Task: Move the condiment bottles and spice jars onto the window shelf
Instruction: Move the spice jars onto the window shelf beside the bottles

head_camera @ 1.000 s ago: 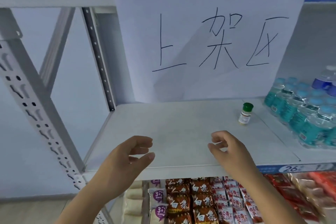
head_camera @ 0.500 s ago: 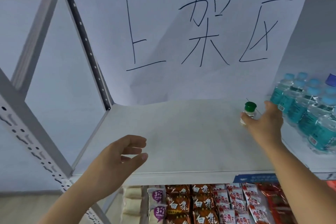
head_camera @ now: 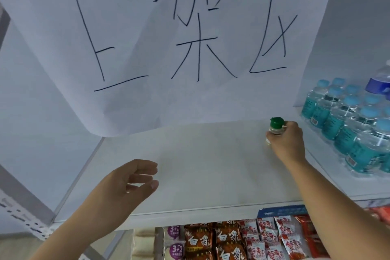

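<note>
Plainly, the spice jar [head_camera: 276, 128] is upright, long axis vertical, seemingly standing on the shelf [head_camera: 211, 164] just beside the water bottles [head_camera: 348, 129]. The right hand [head_camera: 288, 143] comes from the bottles' side, its fingers [head_camera: 290, 127] curled round the jar below the green cap. Well away from the bottles, the left hand [head_camera: 126, 188] hovers loosely curled, holding nothing.
</note>
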Action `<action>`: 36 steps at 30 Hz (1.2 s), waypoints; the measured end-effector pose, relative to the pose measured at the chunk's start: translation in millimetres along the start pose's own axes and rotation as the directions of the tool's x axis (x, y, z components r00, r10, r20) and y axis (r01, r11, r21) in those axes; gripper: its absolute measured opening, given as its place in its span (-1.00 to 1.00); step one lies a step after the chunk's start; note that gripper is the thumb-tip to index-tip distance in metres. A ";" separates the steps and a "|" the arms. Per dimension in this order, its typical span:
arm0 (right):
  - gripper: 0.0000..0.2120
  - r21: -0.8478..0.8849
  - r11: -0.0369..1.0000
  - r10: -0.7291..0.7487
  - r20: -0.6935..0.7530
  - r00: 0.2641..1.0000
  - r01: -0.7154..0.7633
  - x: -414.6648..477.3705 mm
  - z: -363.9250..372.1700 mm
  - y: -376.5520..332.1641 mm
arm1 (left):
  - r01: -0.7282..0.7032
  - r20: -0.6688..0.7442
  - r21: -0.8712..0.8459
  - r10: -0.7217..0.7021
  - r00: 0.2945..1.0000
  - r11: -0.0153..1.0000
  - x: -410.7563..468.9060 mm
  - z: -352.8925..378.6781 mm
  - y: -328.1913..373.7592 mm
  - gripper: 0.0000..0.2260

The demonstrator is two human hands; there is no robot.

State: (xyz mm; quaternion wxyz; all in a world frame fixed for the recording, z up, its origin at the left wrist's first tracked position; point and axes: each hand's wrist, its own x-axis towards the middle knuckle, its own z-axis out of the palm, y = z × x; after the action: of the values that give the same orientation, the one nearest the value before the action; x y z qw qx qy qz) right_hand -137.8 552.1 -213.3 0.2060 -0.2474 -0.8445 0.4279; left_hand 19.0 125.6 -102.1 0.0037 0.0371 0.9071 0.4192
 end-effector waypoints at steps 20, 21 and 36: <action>-0.74 0.011 0.995 -0.102 0.014 0.995 0.102 -12.1 -9.5 -20.9 | -0.006 0.052 -0.002 0.006 0.999 1.000 11.9 22.3 18.2 -0.81; -0.75 0.020 0.993 -0.115 0.010 0.993 0.115 -14.1 -11.2 -22.7 | -0.011 0.056 -0.007 0.011 0.998 1.000 11.9 23.0 18.3 -0.82; -0.72 0.222 0.913 -0.392 0.248 0.886 0.342 -138.0 -14.4 -104.3 | -0.061 0.057 -0.042 0.063 0.996 0.997 -2.8 25.8 23.7 -0.84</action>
State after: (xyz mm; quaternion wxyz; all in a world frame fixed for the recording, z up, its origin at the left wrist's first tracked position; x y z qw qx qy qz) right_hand -45.5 425.7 -138.1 0.1793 0.0009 -0.8569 0.4833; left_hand 24.2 160.3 -100.8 0.0178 0.0773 0.8965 0.4359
